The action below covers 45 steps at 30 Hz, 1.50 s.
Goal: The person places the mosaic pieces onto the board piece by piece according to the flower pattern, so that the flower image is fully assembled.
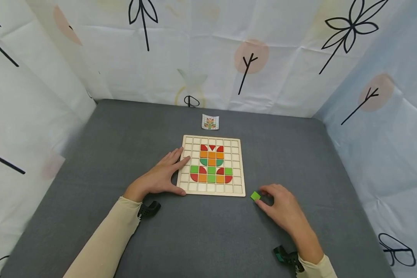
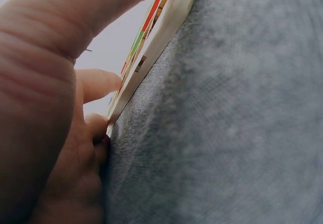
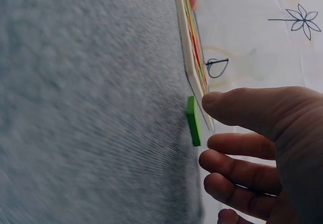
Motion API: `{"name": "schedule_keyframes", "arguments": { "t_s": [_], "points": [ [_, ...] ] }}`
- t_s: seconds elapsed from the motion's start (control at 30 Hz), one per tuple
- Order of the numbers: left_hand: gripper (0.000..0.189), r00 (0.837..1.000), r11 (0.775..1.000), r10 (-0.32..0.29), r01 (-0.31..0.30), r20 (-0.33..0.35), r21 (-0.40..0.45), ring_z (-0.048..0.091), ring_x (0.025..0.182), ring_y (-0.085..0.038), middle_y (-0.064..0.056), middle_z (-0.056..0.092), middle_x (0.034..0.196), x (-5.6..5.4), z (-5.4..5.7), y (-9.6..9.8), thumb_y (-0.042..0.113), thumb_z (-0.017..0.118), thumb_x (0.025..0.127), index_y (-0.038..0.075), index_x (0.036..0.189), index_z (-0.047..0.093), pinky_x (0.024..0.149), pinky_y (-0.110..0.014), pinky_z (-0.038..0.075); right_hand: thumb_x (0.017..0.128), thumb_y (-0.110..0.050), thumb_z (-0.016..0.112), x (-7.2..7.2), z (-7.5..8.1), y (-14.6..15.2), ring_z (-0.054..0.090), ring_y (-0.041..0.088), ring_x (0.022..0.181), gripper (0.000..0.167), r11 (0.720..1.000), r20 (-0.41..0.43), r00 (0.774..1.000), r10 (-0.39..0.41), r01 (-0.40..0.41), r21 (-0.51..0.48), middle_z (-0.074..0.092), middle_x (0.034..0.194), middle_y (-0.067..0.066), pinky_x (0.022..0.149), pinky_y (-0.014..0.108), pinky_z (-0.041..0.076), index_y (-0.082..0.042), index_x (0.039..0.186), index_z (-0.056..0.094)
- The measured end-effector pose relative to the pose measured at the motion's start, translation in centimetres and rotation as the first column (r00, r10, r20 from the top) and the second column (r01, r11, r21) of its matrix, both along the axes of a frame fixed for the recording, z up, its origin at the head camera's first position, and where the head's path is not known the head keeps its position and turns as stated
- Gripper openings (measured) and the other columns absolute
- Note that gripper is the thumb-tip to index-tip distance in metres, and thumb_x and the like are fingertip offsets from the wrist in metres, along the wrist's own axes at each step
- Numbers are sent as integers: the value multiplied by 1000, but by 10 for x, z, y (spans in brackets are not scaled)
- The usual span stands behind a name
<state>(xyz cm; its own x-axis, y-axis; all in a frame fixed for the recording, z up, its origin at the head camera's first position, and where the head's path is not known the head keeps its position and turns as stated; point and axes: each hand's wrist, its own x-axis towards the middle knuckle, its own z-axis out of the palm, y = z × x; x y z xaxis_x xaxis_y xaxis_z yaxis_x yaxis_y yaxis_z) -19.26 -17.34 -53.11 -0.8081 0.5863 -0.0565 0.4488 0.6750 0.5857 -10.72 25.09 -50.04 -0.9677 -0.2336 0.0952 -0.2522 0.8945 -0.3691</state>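
A wooden grid board (image 1: 236, 189) lies on the grey table, with red, orange and green tiles set in its middle squares as a flower pattern. My left hand (image 1: 161, 175) rests along the board's left side, fingers spread, thumb at the near left corner. In the left wrist view, the thumb (image 2: 116, 2) lies over the board's edge (image 2: 146, 57). Off the board's near right corner, a loose green square tile (image 1: 255, 195) lies on the table. Around it my right hand (image 1: 281, 204) hovers with thumb and fingers apart; the right wrist view shows the tile (image 3: 194, 120) just beside the fingertips, not pinched.
Behind the board lies a small picture card (image 1: 210, 122) with a similar flower pattern on a grid. White printed cloth (image 1: 212, 58) hangs around the back and sides of the grey table (image 1: 125, 127). Each wrist carries a black strap device (image 1: 149, 209).
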Motion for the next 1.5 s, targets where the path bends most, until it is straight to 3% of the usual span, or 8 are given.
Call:
{"name": "schedule_keyframes", "arguments": {
  "t_s": [0.57, 0.83, 1.2, 1.5],
  "points": [
    [127, 1000, 1000, -1, 1, 6, 2, -1, 166, -37, -15, -2, 181, 1, 1, 1, 59, 93, 79, 12, 174, 24, 132, -57, 4, 81, -8, 96, 1, -6, -7, 62, 20, 88, 28, 1000, -16, 1000, 7, -7, -3, 68, 95, 1, 77, 44, 57, -8, 104, 81],
    [127, 1000, 1000, 0, 0, 12, -5, -1, 166, -37, -16, -2, 181, 1, -3, 2, 59, 93, 79, 11, 174, 24, 132, -57, 4, 83, -4, 93, -2, 1, -6, 62, 22, 90, 26, 1000, -9, 1000, 8, -9, -12, 68, 97, 2, 78, 45, 57, -7, 105, 80],
    [127, 1000, 1000, -2, 2, 4, 5, -1, 166, -37, -16, -1, 181, 0, -2, 1, 59, 93, 79, 11, 174, 24, 132, -58, 4, 85, -6, 93, -16, 23, -22, 65, 21, 97, 28, 994, -72, 992, 105, -108, -32, 70, 103, 1, 81, 44, 59, -10, 110, 81],
    [127, 1000, 1000, -2, 2, -2, 10, -1, 166, -37, -16, -2, 181, -1, 0, -1, 59, 93, 79, 11, 174, 24, 132, -58, 4, 87, -9, 92, -29, 33, -39, 63, 17, 97, 27, 972, -115, 968, 224, -230, -41, 71, 106, -1, 79, 40, 58, -10, 111, 81]
  ]
}}
